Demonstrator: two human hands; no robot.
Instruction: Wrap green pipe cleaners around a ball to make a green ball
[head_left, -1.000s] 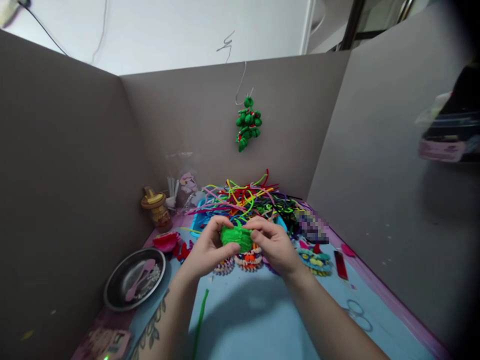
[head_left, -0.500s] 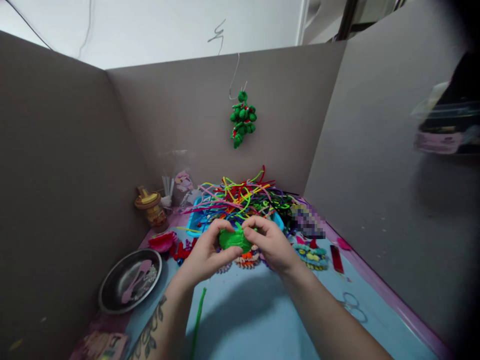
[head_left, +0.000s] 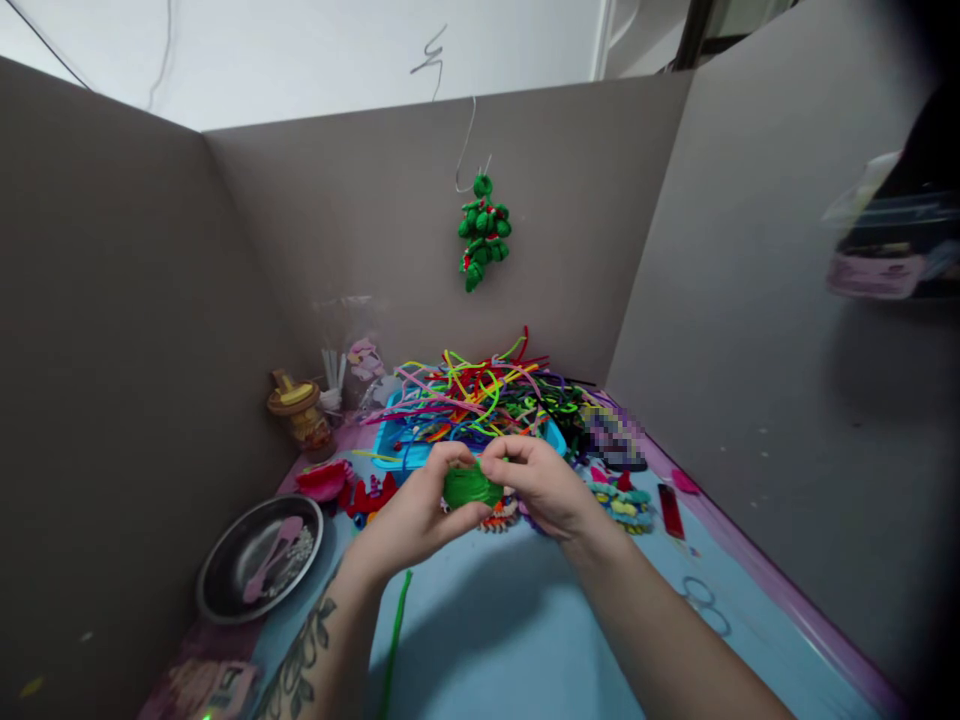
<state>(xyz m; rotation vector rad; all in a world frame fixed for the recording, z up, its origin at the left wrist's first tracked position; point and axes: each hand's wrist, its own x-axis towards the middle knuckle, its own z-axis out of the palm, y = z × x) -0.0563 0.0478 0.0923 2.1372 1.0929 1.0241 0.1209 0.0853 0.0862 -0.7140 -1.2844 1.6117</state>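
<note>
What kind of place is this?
Probably a little craft corner: there are colourful fuzzy stems heaped in a blue tray, a green ornament hanging at the back, and a green piece held between left hand and right hand.

From the wearer's head, the camera looked forward and down (a wide view), the left hand [head_left: 431, 508] and right hand [head_left: 546, 490] near it, the grey back panel [head_left: 345, 220] facing it farther off.

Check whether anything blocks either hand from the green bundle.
Nothing visible does. The left hand and right hand both already touch the green bundle. The blue tray of coloured stems sits beyond it, not between.
</note>
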